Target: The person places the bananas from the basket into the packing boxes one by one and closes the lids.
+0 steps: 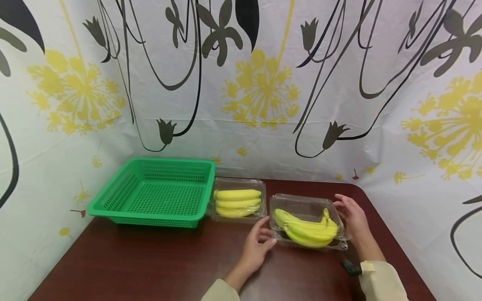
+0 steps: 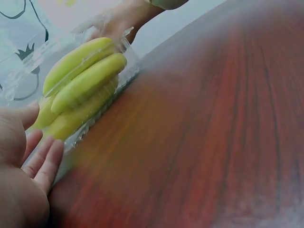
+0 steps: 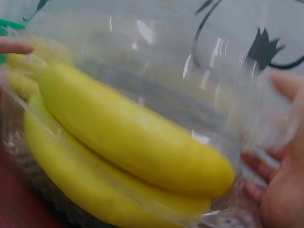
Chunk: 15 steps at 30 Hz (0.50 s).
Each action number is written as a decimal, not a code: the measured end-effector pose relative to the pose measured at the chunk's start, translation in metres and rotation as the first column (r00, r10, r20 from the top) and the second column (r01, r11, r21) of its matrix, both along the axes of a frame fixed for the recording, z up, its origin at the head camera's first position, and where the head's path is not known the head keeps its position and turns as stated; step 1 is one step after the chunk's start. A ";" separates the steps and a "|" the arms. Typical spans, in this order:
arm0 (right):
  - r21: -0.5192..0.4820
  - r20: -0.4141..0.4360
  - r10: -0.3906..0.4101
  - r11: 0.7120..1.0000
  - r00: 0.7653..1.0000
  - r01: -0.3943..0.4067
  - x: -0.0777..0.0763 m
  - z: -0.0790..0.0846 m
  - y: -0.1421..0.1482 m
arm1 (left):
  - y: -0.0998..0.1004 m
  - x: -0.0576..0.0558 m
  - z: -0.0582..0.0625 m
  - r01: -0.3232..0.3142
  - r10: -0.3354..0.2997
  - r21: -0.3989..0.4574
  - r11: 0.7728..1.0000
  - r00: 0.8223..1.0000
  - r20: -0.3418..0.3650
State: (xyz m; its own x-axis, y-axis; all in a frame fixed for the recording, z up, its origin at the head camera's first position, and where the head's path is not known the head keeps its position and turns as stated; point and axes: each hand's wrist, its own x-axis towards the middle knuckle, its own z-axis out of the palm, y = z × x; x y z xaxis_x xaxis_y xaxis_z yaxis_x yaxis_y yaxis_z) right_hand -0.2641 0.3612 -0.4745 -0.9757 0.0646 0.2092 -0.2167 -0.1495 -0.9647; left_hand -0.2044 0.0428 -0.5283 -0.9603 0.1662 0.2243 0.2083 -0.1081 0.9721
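Observation:
A clear plastic clamshell box (image 1: pixel 301 205) with bananas (image 1: pixel 310 230) inside sits at the right of the table, between the two hands. My left hand (image 1: pixel 254 248) is at its left side, fingers loosely bent and fingertips at the plastic. At the opposite side is my right hand (image 1: pixel 352 217), its fingers relaxed along the box wall. In the right wrist view the bananas (image 3: pixel 137 133) show large through the plastic. The left wrist view has the bananas (image 2: pixel 88 71) beyond the left fingers. Whether the lid is fastened cannot be told.
A second clear box (image 1: pixel 241 184) holding several bananas (image 1: pixel 238 202) stands just left, beside a green perforated basket (image 1: pixel 150 219). Behind the dark red-brown table (image 1: pixel 150 263) hangs a patterned cloth (image 1: pixel 244 138). A small black object (image 1: pixel 351 267) is at the right sleeve.

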 end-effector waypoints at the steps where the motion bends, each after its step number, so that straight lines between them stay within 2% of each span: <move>1: 0.049 0.027 -0.020 0.999 0.999 0.018 0.001 0.001 0.000 | 0.000 -0.001 0.001 -0.001 0.001 0.008 1.000 1.000 -0.004; 4: 0.238 0.121 -0.081 0.970 0.989 0.051 0.005 0.007 -0.003 | 0.000 -0.002 0.003 0.009 -0.009 0.050 0.999 1.000 0.008; 8: 0.468 0.182 -0.122 0.883 0.976 0.023 0.013 0.014 -0.012 | 0.000 -0.003 0.005 0.025 -0.028 0.089 0.996 0.999 0.027; 10: 0.515 0.186 -0.107 0.857 0.977 -0.005 0.016 0.016 -0.016 | 0.001 -0.004 0.004 0.031 -0.033 0.099 0.995 0.999 0.025; 15: 0.571 0.179 -0.076 0.820 0.981 -0.041 0.023 0.020 -0.024 | 0.003 -0.009 0.006 0.025 -0.027 0.086 0.996 0.999 0.024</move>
